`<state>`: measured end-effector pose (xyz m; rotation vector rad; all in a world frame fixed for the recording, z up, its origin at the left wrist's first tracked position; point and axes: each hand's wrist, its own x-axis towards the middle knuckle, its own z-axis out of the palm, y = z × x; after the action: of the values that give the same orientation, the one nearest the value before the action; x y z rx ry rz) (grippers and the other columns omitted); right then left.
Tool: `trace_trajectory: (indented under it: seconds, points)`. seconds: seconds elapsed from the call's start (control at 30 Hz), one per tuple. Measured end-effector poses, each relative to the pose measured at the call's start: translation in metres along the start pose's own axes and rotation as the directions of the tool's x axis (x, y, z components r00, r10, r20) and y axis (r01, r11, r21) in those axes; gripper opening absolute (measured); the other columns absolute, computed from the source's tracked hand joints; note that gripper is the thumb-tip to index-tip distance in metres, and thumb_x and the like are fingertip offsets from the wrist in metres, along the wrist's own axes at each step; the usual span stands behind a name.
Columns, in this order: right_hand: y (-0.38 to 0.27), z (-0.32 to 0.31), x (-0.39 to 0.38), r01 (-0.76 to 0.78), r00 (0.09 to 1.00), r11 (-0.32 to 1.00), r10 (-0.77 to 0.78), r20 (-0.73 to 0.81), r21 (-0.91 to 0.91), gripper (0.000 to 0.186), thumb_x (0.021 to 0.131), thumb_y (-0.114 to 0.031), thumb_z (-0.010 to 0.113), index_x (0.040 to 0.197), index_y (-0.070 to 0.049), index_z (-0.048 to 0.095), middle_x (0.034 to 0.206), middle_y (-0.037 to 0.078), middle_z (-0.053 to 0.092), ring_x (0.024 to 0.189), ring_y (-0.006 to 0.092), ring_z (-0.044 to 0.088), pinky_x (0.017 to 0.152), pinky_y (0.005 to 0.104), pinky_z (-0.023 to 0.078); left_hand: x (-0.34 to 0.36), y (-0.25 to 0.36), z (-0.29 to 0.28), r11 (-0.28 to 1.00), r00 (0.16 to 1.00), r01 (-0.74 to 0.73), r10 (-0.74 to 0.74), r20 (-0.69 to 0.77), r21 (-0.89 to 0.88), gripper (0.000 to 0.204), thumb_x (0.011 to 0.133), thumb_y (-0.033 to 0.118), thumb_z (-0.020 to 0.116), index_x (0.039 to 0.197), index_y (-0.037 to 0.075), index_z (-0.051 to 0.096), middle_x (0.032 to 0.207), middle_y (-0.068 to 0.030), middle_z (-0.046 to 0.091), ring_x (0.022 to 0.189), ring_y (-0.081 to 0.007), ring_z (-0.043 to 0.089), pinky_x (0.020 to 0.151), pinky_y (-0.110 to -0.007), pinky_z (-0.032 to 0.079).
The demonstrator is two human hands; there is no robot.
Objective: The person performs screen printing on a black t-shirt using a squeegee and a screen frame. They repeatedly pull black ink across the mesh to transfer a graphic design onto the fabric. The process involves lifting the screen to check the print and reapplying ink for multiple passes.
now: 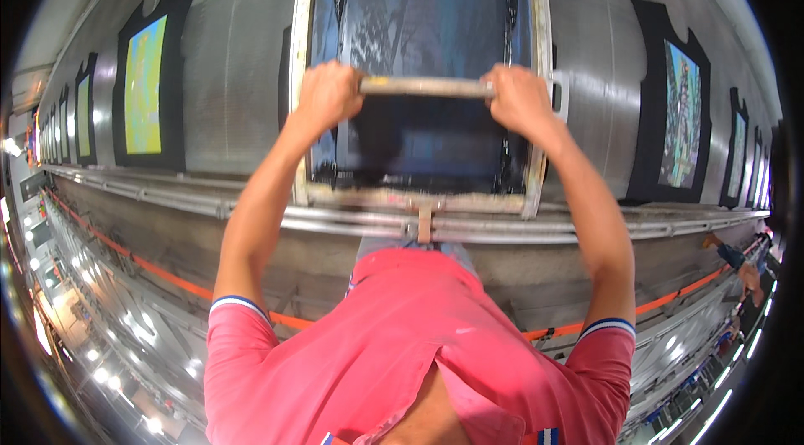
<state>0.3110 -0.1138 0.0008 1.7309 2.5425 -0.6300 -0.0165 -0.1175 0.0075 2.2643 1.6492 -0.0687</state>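
Observation:
Both my hands grip a long squeegee (427,87) that lies crosswise over a printing screen. Around its left end my left hand (331,96) is closed, and my right hand (521,102) is wrapped round the right end. The framed printing screen (536,22) has pale, stained edges and a blue mesh. Dark ink (435,148) coats the mesh on the near side of the squeegee, with thick black smears along both sides. Beyond the squeegee, a dark, streaked picture shows in the mesh. What lies under the screen is mostly hidden.
A long grey table (234,68) runs left and right. On it lie black shirt pieces, one with a yellow print (145,89) at left, one with a multicoloured print (682,110) at right. Metal rails (502,229) edge the near side. Another person (737,261) stands far right.

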Motion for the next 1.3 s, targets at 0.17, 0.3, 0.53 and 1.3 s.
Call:
trace_trajectory:
  seconds: [0.17, 0.3, 0.53, 1.3]
  points:
    - [0.093, -0.048, 0.207, -0.015, 0.997, 0.993, 0.024, 0.074, -0.119, 0.029, 0.076, -0.019, 0.079, 0.103, -0.011, 0.075, 0.095, 0.017, 0.073, 0.095, 0.0357, 0.07, 0.083, 0.0474, 0.055, 0.22, -0.059, -0.023, 0.979, 0.993, 0.048, -0.025, -0.115, 0.201, 0.023, 0.074, 0.025, 0.078, 0.094, 0.013, 0.078, 0.086, -0.0186, 0.072, 0.085, -0.035, 0.071, 0.074, -0.045, 0.057]
    - [0.139, -0.064, 0.302, -0.046, 0.998, 0.977, 0.054, 0.037, -0.207, 0.035, 0.072, -0.033, 0.082, 0.091, -0.005, 0.077, 0.09, 0.022, 0.072, 0.09, 0.0369, 0.071, 0.083, 0.0469, 0.055, 0.313, -0.088, -0.047, 1.0, 0.993, -0.024, 0.023, -0.115, -0.011, 0.012, 0.065, 0.01, 0.062, 0.065, 0.002, 0.071, 0.071, -0.0274, 0.066, 0.073, -0.0433, 0.069, 0.069, -0.051, 0.056]
    - [0.14, -0.027, 0.267, 0.226, 0.95, 0.918, -0.282, -0.136, -0.326, 0.019, 0.07, -0.019, 0.074, 0.083, -0.006, 0.072, 0.085, 0.017, 0.069, 0.084, 0.0393, 0.067, 0.074, 0.0489, 0.053, 0.292, -0.094, -0.001, 0.98, 0.929, -0.141, 0.18, -0.324, 0.141, 0.01, 0.063, 0.01, 0.061, 0.063, 0.003, 0.068, 0.068, -0.0242, 0.066, 0.068, -0.0443, 0.066, 0.064, -0.051, 0.053]
    - [-0.047, 0.097, -0.161, 0.119, 0.993, 0.993, -0.118, -0.03, 0.026, 0.039, 0.067, 0.003, 0.061, 0.104, -0.004, 0.073, 0.095, 0.011, 0.066, 0.096, 0.0308, 0.065, 0.089, 0.0403, 0.054, -0.163, 0.041, 0.099, 0.996, 0.99, -0.061, 0.051, -0.134, -0.071, 0.019, 0.071, 0.006, 0.062, 0.088, 0.01, 0.072, 0.082, -0.0119, 0.072, 0.069, -0.0345, 0.069, 0.057, -0.047, 0.051]
